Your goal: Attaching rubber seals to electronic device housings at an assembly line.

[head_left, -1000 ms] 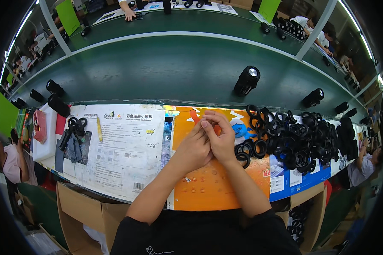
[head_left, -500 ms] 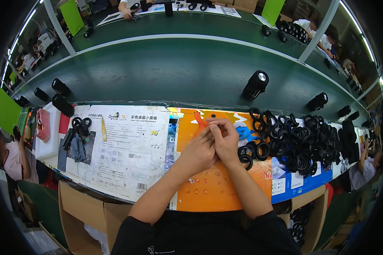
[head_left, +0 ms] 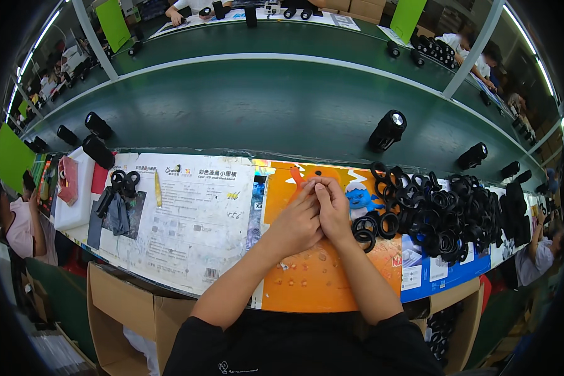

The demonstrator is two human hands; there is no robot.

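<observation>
My left hand and my right hand are pressed together over an orange printed sheet in front of me. Both have their fingers closed and touching each other. Anything between them is hidden. Just right of my right hand lies a blue cartoon figure, seemingly printed on the sheet. Several black rings rest beside it, at the edge of a large heap of black rings.
Black cylindrical devices, one upright, stand along the green surface beyond. At left are a yellow cutter-like tool, two black rings and a white foam block. Cardboard boxes sit below the table edge. Other people work around.
The view has shifted slightly, so the table and devices appear a little further right. My hands stay pressed together in nearly the same place, with the fingers slightly rearranged.
</observation>
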